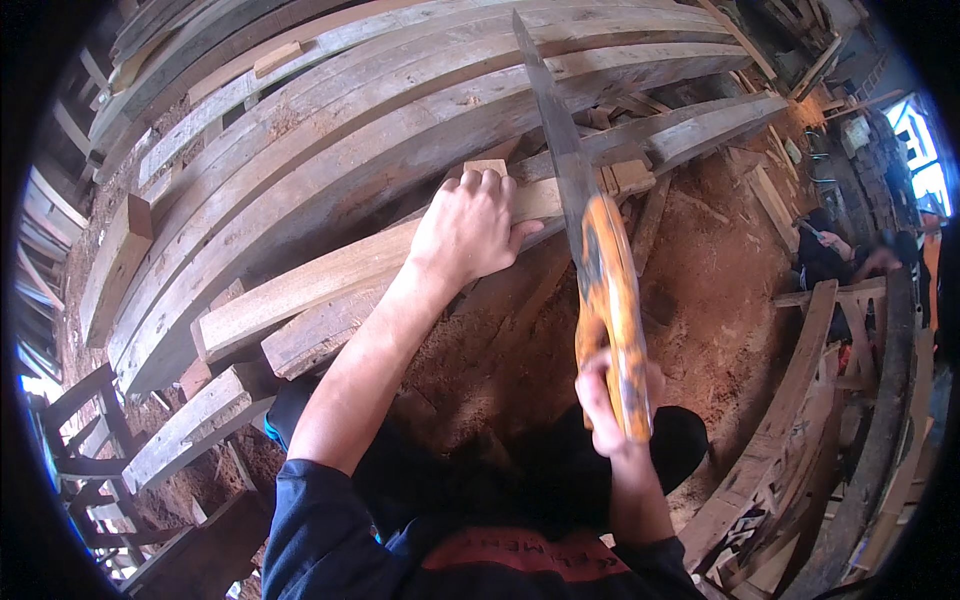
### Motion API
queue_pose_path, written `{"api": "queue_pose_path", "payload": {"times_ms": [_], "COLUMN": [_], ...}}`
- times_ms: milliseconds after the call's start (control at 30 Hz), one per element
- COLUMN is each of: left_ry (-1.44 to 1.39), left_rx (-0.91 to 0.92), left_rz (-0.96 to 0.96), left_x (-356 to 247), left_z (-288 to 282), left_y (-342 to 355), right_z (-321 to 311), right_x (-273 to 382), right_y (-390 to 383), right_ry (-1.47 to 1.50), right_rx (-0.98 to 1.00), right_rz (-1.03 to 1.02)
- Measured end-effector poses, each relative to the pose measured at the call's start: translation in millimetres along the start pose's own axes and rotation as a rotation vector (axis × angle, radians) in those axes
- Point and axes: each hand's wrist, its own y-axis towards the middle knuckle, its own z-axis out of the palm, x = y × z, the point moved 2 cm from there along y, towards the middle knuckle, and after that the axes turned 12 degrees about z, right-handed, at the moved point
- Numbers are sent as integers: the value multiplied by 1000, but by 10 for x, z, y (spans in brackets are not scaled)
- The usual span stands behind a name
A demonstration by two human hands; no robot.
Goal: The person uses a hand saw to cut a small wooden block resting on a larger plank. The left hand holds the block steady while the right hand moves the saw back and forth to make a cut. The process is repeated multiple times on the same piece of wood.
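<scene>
My right hand (608, 400) is wrapped round the worn orange-yellow handle (612, 290) of a handsaw. Its long dark blade (556, 130) points away from me and crosses a pale squared timber (320, 285) near that timber's right end. Whether the teeth touch the wood cannot be told from here. My left hand (466, 225) is closed over the same timber, left of the blade, with the thumb toward the saw. Under the pale timber lies a second, rougher beam (325, 330). A small wood block (486, 167) shows just beyond my left knuckles.
Long curved beams (400, 130) lie in rows beyond my hands. Sawdust and offcuts cover the reddish ground (710, 290). A wooden frame of planks (770, 440) stands at the right. Farther right, another person (850, 255) is at work. A slatted wooden piece (95, 450) stands at the left.
</scene>
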Motion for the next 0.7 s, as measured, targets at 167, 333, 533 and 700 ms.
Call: {"api": "queue_pose_path", "payload": {"times_ms": [167,333,533,700], "left_ry": [21,-8,8,-10], "left_rx": [-41,-16,12,-8], "left_rz": [20,8,-6,0], "left_x": [14,14,15,-11], "left_z": [0,4,-14,-2], "left_y": [-4,-8,20,-7], "right_z": [105,48,127,37], "right_x": [183,271,204,193], "right_y": [427,-19,433,-267], "right_ry": [3,-87,49,-29], "right_rx": [-25,-75,-81,-167], "right_rz": [37,7,97,116]}}
